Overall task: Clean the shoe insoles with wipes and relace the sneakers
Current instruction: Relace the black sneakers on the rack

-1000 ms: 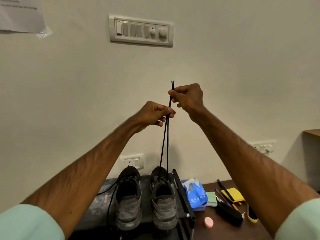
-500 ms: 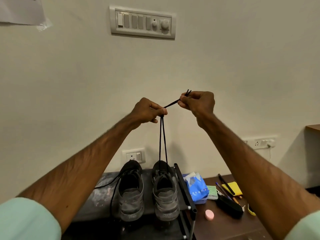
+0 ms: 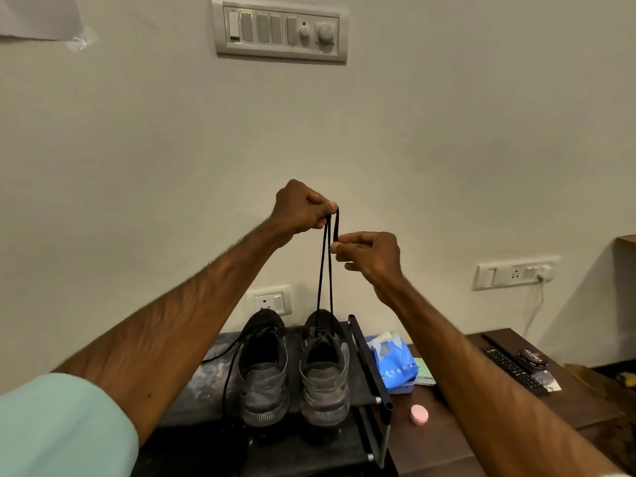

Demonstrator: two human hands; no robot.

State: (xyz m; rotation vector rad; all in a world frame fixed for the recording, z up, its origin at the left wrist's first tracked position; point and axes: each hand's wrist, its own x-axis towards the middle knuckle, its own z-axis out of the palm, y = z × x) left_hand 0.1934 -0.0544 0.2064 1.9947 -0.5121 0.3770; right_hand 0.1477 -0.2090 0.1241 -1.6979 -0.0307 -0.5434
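Observation:
Two dark grey sneakers stand heels toward me on a black shelf (image 3: 192,401). From the right sneaker (image 3: 323,373) a black lace (image 3: 325,277) rises in two strands. My left hand (image 3: 299,210) pinches both strands high above the shoe. The lace ends fold over and hang down to my right hand (image 3: 370,254), which pinches their tips just below and right of the left hand. The left sneaker (image 3: 263,370) has a loose black lace (image 3: 229,370) trailing off its left side.
A blue wipes pack (image 3: 395,363) lies right of the shelf on a brown table (image 3: 585,407), with a pink round lid (image 3: 419,414), a remote (image 3: 512,368) and a round tin (image 3: 531,358). Wall sockets and a switch panel are behind.
My right hand dropped from above the left hand to below it, folding the lace ends downward. My left hand stayed pinching the two strands. The camera tilted down slightly.

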